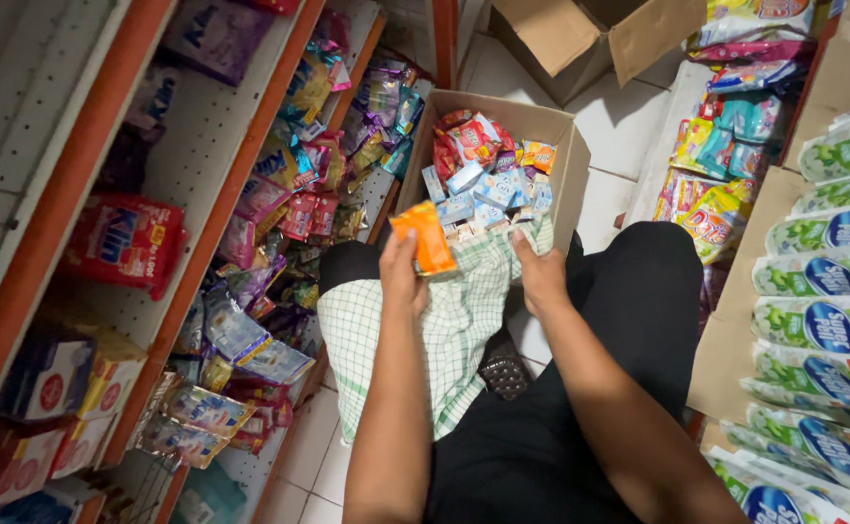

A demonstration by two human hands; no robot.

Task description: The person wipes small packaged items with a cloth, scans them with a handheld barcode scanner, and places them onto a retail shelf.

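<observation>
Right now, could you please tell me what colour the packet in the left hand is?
Orange; the packet in the left hand shows best in the head view.

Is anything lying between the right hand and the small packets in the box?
Nothing visible blocks it. The right hand rests on the checked cloth at the near edge of the box, and the packets lie uncovered just beyond it. The left hand holds an orange packet off to the side.

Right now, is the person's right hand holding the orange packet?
No. The orange packet is held in the left hand, while the right hand grips the checked cloth beside the cardboard box.
</observation>
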